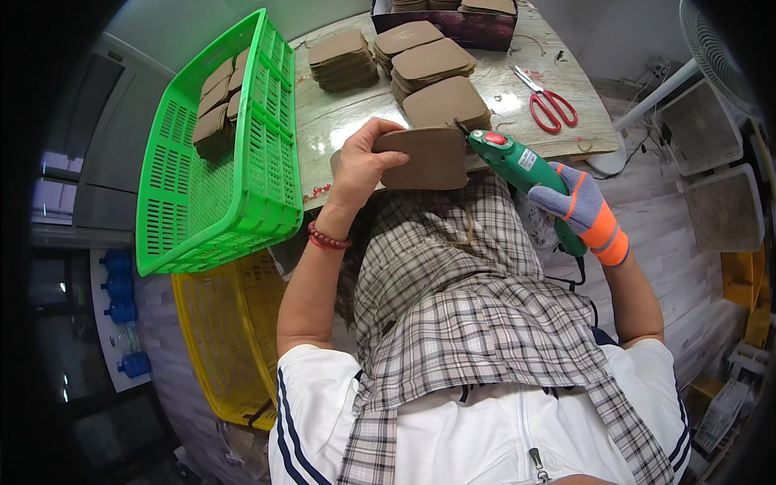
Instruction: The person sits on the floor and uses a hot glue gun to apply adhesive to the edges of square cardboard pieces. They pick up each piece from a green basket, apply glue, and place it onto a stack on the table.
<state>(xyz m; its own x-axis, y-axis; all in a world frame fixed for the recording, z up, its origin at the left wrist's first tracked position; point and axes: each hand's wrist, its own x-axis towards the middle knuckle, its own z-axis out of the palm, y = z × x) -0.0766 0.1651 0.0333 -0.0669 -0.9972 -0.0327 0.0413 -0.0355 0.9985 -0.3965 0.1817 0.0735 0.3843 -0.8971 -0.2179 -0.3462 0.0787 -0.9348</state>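
Cardboard piece [428,158], brown and flat, sits pinched in the bare left hand [361,166] above the plaid lap, while the gloved right hand [584,212] grips a green power tool [517,166] whose tip touches its right edge.

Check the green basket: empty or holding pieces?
Holding pieces. The green basket stands tilted against the table, and brown cut pieces are stacked inside near its upper end; the rest shows bare mesh.

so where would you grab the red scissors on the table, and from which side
Take the red scissors by the red loop handles, coming from the person's right and near side. The handles point toward that table edge, while the blades point away toward the brown stacks.
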